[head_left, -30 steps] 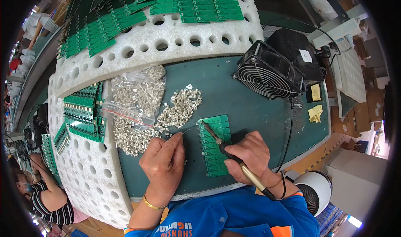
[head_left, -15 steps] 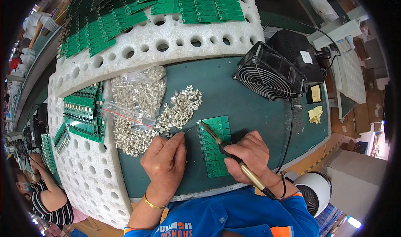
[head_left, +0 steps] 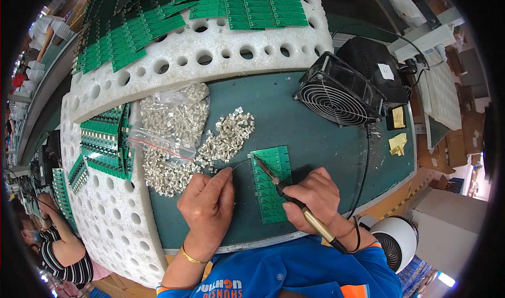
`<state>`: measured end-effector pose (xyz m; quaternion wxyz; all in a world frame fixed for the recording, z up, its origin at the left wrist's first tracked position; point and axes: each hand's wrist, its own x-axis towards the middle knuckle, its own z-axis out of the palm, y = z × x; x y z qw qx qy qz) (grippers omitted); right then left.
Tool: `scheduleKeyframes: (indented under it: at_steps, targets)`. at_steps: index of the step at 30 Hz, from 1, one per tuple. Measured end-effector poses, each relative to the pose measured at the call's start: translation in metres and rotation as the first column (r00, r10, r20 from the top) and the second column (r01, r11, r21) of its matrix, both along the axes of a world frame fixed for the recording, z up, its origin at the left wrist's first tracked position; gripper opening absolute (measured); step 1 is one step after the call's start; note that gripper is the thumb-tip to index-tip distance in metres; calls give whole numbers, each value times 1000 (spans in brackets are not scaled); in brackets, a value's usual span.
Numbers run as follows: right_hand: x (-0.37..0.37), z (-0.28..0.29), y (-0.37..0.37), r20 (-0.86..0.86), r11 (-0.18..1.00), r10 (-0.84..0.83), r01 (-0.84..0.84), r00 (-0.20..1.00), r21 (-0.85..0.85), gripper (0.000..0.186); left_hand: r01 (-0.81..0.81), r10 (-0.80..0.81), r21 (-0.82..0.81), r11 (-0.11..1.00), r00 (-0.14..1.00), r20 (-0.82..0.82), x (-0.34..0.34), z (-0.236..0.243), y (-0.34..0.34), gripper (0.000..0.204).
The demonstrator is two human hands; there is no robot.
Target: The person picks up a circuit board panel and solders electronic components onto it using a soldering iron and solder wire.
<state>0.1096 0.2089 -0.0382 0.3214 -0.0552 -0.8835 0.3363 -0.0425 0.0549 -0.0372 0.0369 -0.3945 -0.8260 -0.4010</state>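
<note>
A green circuit board panel point(head_left: 271, 199) lies on the dark green mat, with small pins sticking out along its left edge. My right hand point(head_left: 317, 197) is closed around the handle of a soldering iron point(head_left: 311, 218), whose tip rests at the panel's upper left corner. Between the thumb and forefinger of my left hand point(head_left: 209, 204) is a thin solder wire point(head_left: 241, 165), its end reaching toward that corner. Whether wire and tip touch is too fine to tell. Left of the panel is a heap of small pin connectors point(head_left: 226, 137).
A plastic bag point(head_left: 176, 114) of connectors lies beside the heap. White foam blocks point(head_left: 118, 208) with holes border the mat at left and back, carrying stacked boards point(head_left: 263, 6). A black fan point(head_left: 339, 95) stands back right; the iron's cord point(head_left: 364, 172) crosses the mat's right side.
The iron's tip has shifted very slightly down along the panel's left edge. The solder wire's end now shows closer to the panel. Both hands keep their hold.
</note>
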Motion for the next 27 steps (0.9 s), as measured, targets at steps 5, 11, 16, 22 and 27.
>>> scheduleKeyframes:
  at_steps: [5,11,16,22,27]
  targets:
    - [1,0,-1,1,1000,-4,4,1000,1,25,2,0,-43,999,999,54,2,2,-3,20]
    - [4,-2,-2,14,1000,13,-13,1000,10,21,-2,4,-41,999,998,57,3,3,-3,20]
    - [5,-2,-3,14,1000,6,-7,1000,18,22,7,-5,-30,1000,998,65,3,2,-3,20]
    - [7,-1,-3,6,1000,4,-4,1000,13,22,-9,11,-42,999,998,62,4,3,-5,20]
    - [2,-2,0,-27,1000,-22,22,999,17,24,-7,7,5,1000,1000,4,1,-1,-2,20]
